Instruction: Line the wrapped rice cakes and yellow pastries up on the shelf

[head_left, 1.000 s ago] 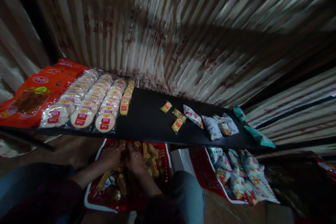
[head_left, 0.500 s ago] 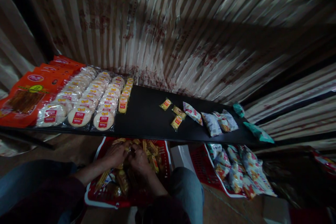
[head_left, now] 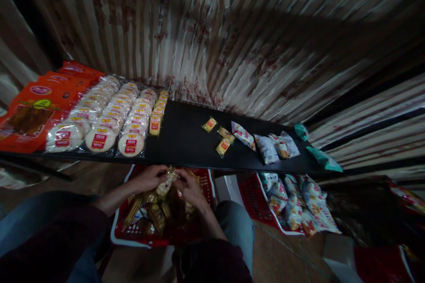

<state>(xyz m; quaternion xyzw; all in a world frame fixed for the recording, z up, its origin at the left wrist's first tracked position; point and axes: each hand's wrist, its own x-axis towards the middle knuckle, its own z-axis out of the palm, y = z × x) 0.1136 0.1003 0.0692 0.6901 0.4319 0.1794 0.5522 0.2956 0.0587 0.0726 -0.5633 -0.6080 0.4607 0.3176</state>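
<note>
Over the red basket [head_left: 116, 230], my left hand [head_left: 152, 178] and my right hand [head_left: 191, 188] are close together. Both sets of fingers are bent inward and closed on gold-wrapped snack packets [head_left: 165, 187]. One shiny packet end sticks up between the fingertips. Beneath my hands the basket holds several more gold packets [head_left: 156, 216]. Dim light and my fingers hide how many I hold. On the black shelf above, a row of yellow snack packets [head_left: 155, 123] stands beside rows of round rice crackers in clear wrap [head_left: 132, 145].
Orange snack bags [head_left: 31, 110] lie at the shelf's left end. Loose yellow packets [head_left: 222, 146], white chip bags [head_left: 266, 148] and green bags [head_left: 323, 159] lie along the black shelf [head_left: 186, 141]. A second red basket [head_left: 250, 199] with chip bags stands below right. A striped curtain [head_left: 206, 31] hangs behind.
My hands have risen slightly within the basket and moved a little apart, bringing a gold packet up between them. The whole view has shifted slightly upward.
</note>
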